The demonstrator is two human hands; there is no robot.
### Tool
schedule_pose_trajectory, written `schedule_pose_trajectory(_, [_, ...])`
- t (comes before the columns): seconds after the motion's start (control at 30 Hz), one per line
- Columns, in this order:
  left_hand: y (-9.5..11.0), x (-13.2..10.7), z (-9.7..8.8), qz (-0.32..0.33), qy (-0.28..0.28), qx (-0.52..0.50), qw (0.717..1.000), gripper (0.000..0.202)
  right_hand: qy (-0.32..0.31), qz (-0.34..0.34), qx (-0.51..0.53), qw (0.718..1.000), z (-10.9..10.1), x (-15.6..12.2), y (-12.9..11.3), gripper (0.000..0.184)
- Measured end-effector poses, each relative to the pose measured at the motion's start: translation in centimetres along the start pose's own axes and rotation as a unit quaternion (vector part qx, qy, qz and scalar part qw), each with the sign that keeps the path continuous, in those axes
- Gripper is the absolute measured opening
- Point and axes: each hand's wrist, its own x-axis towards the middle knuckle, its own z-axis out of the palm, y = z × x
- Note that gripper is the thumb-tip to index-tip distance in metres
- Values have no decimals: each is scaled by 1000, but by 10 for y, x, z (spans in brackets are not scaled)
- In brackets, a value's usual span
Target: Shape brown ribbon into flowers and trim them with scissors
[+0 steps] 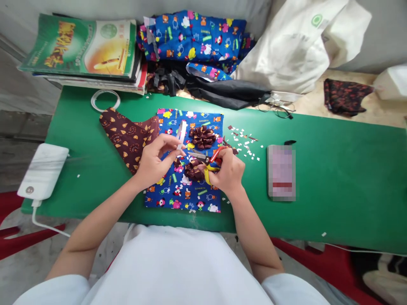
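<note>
My left hand [159, 159] pinches a narrow roll of white tape [181, 131], with a short end of it at the fingertips. In my right hand [229, 170] are scissors [211, 161] with red and yellow handles, their blades pointing left toward the tape. Beneath both hands lies a blue cartoon-print cloth [208, 203]. On it sit a gathered brown fabric flower [202, 137] and a second brown fabric piece [193, 170], partly hidden by the scissors and right hand. A brown leaf-print cloth [127, 137] reaches under my left hand.
Small white scraps [244, 142] are scattered right of the cloth. A phone [281, 173] lies farther right; a white power bank [44, 169] with a cable is at left. Behind are a wire ring [105, 101], stacked books [85, 46], folded blue fabric [197, 38] and a white bag [292, 46].
</note>
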Motion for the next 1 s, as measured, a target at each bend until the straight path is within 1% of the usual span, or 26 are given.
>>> schedule_pose_trajectory(0.1, [2,11,5,38,1,-13,999,9,9,1,0,1000,-1,1,2,23])
schedule_pose_trajectory(0.2, [-7,12,9,53,10,-23,998,10,30,-14,-4,999,-1,3,3,24])
schedule_pose_trajectory(0.3, [-18,5,10,46,-1,-23,999,12,43,-29,-9,999,1,4,4,24])
schedule_pose_trajectory(0.4, [-24,-1,8,43,1,-23,999,13,35,-31,-20,999,3,3,5,25])
schedule_pose_trajectory(0.5, [-25,-2,6,42,4,-41,998,14,15,-24,-38,999,4,2,8,25])
schedule_pose_trajectory(0.6, [-24,0,5,32,10,-52,998,14,12,-24,-45,999,5,2,10,26])
schedule_pose_trajectory(0.7, [-24,1,5,20,10,-40,999,16,10,-22,-52,998,5,3,10,26])
schedule_pose_trajectory(0.87, [-22,2,3,16,19,-25,999,24,3,-20,-57,998,4,3,10,29])
schedule_pose_trajectory(1.0, [-22,1,2,-10,15,-50,999,20,-7,-4,-60,998,5,3,12,28])
